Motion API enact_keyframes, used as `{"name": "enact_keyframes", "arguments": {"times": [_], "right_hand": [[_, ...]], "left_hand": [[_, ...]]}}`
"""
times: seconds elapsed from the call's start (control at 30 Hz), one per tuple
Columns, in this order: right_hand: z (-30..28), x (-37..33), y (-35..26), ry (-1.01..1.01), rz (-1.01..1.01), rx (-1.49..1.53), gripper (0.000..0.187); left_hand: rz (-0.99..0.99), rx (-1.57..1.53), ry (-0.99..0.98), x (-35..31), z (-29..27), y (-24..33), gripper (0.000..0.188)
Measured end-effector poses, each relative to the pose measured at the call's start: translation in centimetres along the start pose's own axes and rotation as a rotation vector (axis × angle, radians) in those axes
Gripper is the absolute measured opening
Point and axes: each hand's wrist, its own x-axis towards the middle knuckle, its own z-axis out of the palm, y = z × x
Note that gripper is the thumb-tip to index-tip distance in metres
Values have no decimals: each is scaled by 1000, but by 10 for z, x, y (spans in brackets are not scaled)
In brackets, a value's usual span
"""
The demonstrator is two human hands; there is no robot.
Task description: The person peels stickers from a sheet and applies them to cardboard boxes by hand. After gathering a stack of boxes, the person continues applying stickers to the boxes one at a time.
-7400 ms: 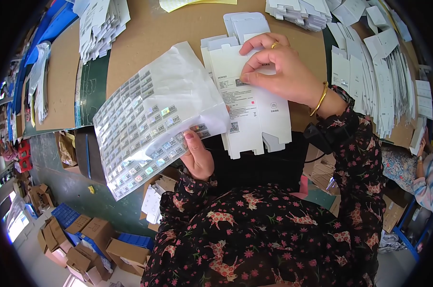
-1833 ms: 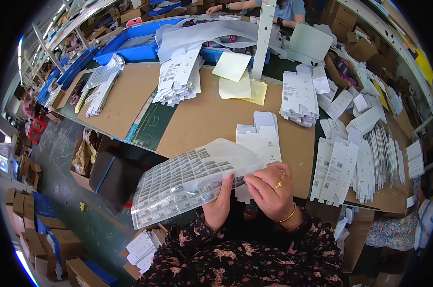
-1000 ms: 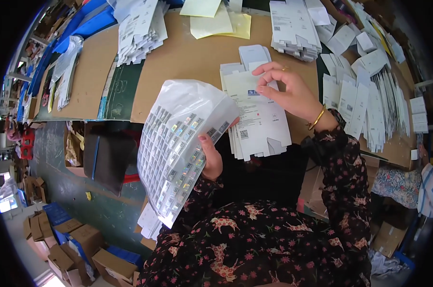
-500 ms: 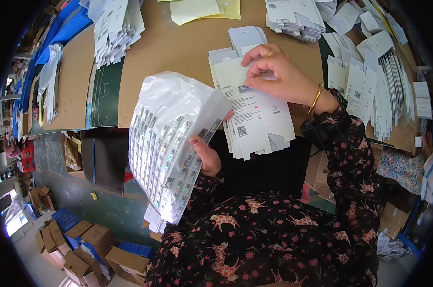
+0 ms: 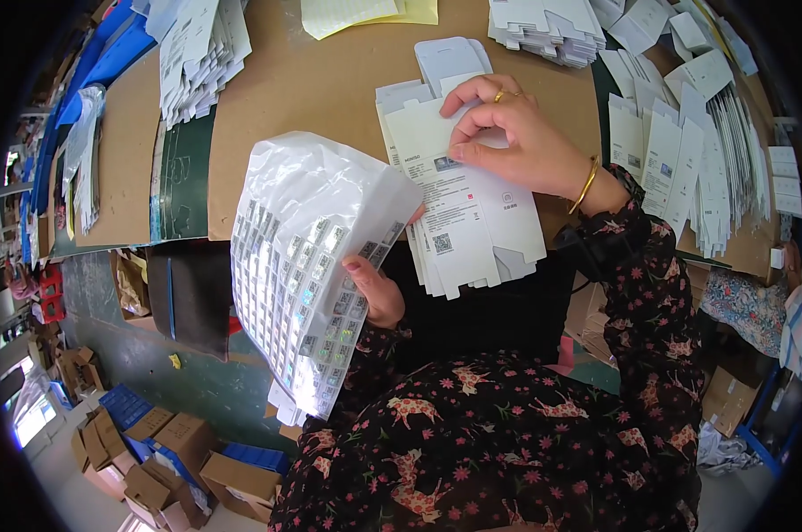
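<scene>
My left hand [image 5: 376, 291] grips a large sheet of stickers [image 5: 308, 257], its thumb on the front and its other fingers mostly hidden behind. Rows of small silvery labels cover the lower part; the upper end is bare, glossy backing. Close to its right edge lies a stack of flat white folded cartons [image 5: 472, 226], printed with dark text, at the table's front edge. Over the top carton is my right hand [image 5: 512, 142], thumb and index finger curled down beside a small silvery label [image 5: 446, 163] on the carton. Whether anything sits between those fingertips is hidden.
More flat cartons are piled at the far left [image 5: 202, 58], far right [image 5: 547, 31] and along the right side [image 5: 685, 160]. Yellow paper [image 5: 365, 13] lies at the back of the brown cardboard-covered table [image 5: 303, 84]. Cardboard boxes [image 5: 179, 439] stand on the floor at lower left.
The view has shifted slightly. My right hand stays by the small label with its fingers curled much as before, and the sticker sheet is still in my left hand.
</scene>
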Motion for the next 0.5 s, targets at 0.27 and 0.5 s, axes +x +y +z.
{"name": "enact_keyframes", "arguments": {"times": [0.27,0.5], "right_hand": [[-1,-1,-2,6,0,-21,9],[2,-2,0,4,-1,-31,9]], "left_hand": [[-103,-155,22,10,9,60,65],[2,-30,19,-6,4,-2,69]]}}
